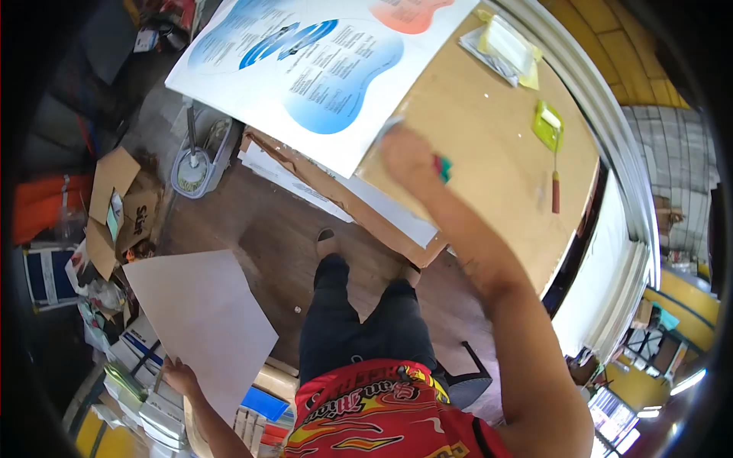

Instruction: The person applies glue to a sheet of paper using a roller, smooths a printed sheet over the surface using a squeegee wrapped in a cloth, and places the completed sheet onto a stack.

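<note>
Left hand (pixel 179 377) is gripping a blank sheet (pixel 202 305) by its edge, left of the legs; a cardboard box (pixel 141 210) and clutter are crowding its outer side. Right hand (pixel 408 156) is showing blurred at the printed sheet's (pixel 328 88) edge on the table (pixel 481 168), grip unclear. A green tray (pixel 547 137) and red-handled tool (pixel 556 191) are lying farther right.

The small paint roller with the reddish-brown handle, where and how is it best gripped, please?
Probably by its slim reddish-brown handle, coming from the wearer's side: the handle points that way, clear of the lime-green tray where the short white roller head sits.
</note>
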{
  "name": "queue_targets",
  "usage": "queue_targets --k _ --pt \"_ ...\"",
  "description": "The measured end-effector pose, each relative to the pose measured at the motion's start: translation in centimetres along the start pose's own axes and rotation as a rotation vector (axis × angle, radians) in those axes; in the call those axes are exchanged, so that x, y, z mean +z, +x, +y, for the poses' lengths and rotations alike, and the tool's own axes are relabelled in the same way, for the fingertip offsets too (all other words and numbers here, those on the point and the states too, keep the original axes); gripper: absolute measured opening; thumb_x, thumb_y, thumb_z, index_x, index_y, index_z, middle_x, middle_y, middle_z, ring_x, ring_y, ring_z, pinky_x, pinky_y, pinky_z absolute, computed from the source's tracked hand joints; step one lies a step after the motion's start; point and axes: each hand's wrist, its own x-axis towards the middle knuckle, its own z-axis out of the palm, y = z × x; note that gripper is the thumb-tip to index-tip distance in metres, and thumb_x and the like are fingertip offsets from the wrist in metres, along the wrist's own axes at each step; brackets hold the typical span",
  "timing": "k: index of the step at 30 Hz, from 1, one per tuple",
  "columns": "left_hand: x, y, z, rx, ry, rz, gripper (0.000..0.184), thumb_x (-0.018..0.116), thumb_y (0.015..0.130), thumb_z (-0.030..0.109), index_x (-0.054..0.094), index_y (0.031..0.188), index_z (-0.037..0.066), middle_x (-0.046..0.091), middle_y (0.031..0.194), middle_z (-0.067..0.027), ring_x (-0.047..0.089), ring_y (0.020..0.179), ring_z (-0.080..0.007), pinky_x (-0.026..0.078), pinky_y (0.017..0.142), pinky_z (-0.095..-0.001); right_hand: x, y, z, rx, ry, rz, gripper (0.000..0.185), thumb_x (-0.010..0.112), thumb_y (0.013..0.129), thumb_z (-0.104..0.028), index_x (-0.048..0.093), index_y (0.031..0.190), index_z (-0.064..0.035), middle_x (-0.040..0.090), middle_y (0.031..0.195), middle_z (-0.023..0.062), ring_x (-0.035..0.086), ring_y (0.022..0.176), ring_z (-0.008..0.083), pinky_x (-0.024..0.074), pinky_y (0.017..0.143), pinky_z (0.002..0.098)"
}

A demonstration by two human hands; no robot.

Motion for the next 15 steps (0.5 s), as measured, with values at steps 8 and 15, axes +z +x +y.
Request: queue_targets --k 8,15 --pt "-3.9 -0.9 4.4 -0.059 -0.126 -0.013 0.033 0.062 0.088 0.004 0.064 0.119 -0.004 0.069 0.112 -0.026 0.068 0.1 -0.0428 0.053 0.08 -0.0484 3.8 -17.8 -9.9 -0.313 0.436 -0.11 0.022 0.066 0.075 -0.012 0.073 0.094 -0.0051 0.067 0.102 0.0175 0.07 0.094 0.0357 0.0567 0.083 0.0461" --pt "-2.9 -3.7 3.9 0.055 -0.247 0.139 0.04 0.06 0.086 0.004 0.061 0.125 -0.005 0.068 0.118 -0.0255 0.068 0.106 -0.0373 0.054 0.088 -0.0441 3.7 -20.9 3.8 0.246 0.887 0.097 0.055 0.075 0.072 -0.016 0.058 0.121 0.0009 0.068 0.11 0.026 0.067 0.102 0.0394 0.0537 0.089 0.0453"
